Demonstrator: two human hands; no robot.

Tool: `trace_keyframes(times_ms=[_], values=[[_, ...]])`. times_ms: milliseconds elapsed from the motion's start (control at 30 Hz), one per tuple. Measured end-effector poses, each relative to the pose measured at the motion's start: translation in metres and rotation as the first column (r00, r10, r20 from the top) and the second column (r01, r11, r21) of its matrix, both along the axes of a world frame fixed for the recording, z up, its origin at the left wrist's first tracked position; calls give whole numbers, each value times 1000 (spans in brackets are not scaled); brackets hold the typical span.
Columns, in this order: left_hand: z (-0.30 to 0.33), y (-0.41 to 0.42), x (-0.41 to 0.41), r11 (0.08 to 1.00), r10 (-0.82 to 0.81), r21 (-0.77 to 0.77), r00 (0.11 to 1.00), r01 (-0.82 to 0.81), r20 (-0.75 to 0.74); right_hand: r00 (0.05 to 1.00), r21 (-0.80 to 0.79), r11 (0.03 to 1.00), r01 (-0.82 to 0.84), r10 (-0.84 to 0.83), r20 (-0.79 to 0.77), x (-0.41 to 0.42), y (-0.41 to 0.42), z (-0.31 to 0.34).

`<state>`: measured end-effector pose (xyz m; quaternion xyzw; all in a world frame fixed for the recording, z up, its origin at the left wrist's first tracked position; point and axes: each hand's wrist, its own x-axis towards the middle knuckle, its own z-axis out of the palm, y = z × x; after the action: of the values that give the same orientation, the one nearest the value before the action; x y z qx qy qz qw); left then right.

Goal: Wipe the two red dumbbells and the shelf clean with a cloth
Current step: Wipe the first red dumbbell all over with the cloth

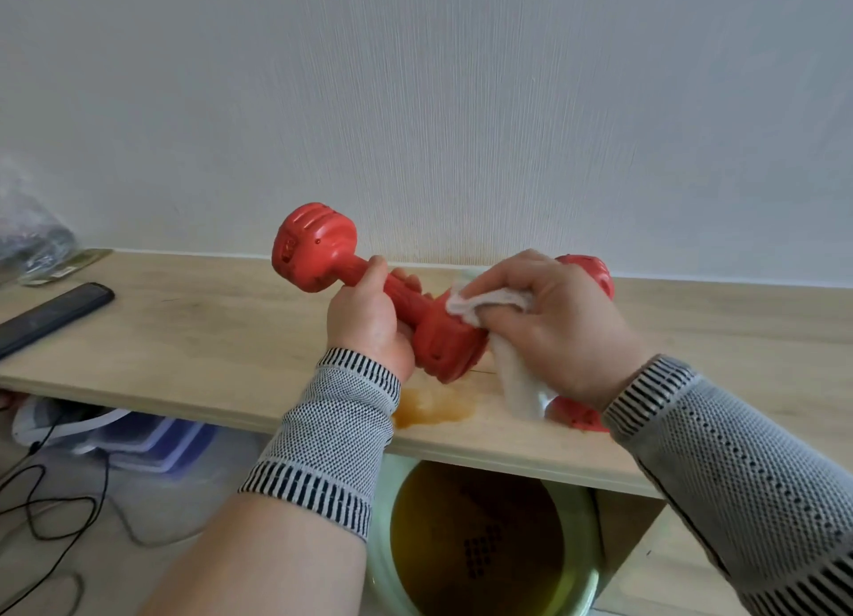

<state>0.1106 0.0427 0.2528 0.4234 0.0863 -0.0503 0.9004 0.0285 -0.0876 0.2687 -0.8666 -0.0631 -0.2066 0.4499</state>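
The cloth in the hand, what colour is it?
White. The cloth shows best in the head view.

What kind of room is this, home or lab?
Probably a home room: a light wooden shelf against a wallpapered wall, a remote-like black object on it, and a clear storage box and loose cables on the floor below.

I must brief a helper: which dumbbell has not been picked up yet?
On the wooden shelf along the white wall, look right. The second dumbbell lies there, mostly hidden behind the right hand and white cloth, unlike the lifted dumbbell.
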Motion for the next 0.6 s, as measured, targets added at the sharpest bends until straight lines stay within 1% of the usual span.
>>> trace_keyframes(times_ms=[33, 67, 100, 167, 233, 267, 333, 400, 500, 567, 600], values=[[0, 1, 0, 1000, 9, -3, 1000, -9, -14, 999, -95, 995, -23, 25, 23, -1, 5, 0], [0, 2, 0, 1000, 13, -14, 999, -13, -31, 999, -132, 991, -27, 31, 29, -1, 7, -1], [0, 3, 1, 999, 4, -41, 999, -6, -47, 1000, -115, 993, -3, 6, 24, 1, 6, -4], [1, 4, 2, 993, -47, -107, 997, 40, -64, 996, 35, 996, 87, -87, -19, 7, 0, -7], [2, 5, 4, 981, -101, -175, 993, 88, -67, 986, 215, 964, 159, -144, -85, 13, -7, -8], [2, 5, 4, 979, -122, -174, 991, 110, -58, 981, 269, 945, 184, -160, -107, 15, -10, -8], [2, 3, 2, 984, -137, -115, 990, 135, -13, 978, 315, 929, 194, -160, -132, 15, -13, -8], [1, 1, 0, 992, -121, -43, 992, 122, 41, 978, 324, 927, 188, -145, -151, 14, -13, -8], [-1, 0, 2, 996, -82, -16, 994, 83, 72, 978, 300, 936, 182, -140, -157, 12, -11, -8], [-2, 0, 4, 999, -33, -6, 996, 33, 88, 988, 229, 965, 128, -103, -119, 10, -7, -5], [-3, 0, 5, 1000, -11, 4, 996, 11, 93, 993, 147, 985, 90, -78, -86, 8, -5, -3]])
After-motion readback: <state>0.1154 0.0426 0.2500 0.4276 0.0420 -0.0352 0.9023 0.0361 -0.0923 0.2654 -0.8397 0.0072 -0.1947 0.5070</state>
